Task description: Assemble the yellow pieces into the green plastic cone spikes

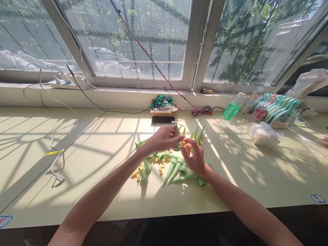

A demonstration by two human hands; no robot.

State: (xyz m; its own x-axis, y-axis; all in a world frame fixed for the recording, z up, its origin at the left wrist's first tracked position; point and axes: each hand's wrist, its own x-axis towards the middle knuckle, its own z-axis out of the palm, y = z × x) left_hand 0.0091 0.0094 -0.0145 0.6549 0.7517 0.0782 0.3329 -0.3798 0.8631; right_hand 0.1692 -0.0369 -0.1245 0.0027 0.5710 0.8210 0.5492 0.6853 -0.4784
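Two bare hands over a pale table [102, 201]; left hand [165, 138], fingers bent, thumb stretched across an upright green cone [176, 131]; whether it pinches the cone or only rests against it, one cannot tell; right hand [196, 159], thumb and forefinger curved toward each other beside that cone, forefinger close to the left thumb; whether a small piece sits between its tips, one cannot tell.

Several green cones [176, 167], lying points toward the near edge, in front of the hands; two standing cones [144, 175], to the left; green caps [202, 182], loose, one under the right wrist; yellow pieces [161, 171], small, scattered among the green; one phone [163, 120], flat behind the left hand.

Likely faults: the upright cone could tip or twist, should the left hold be light while the right fingers push; a yellow piece could drop and be lost in the pile, being small and close to others of its colour; the standing cones could topple, if the left forearm swung low; a cap could roll toward the near edge, if the right wrist brushed it.
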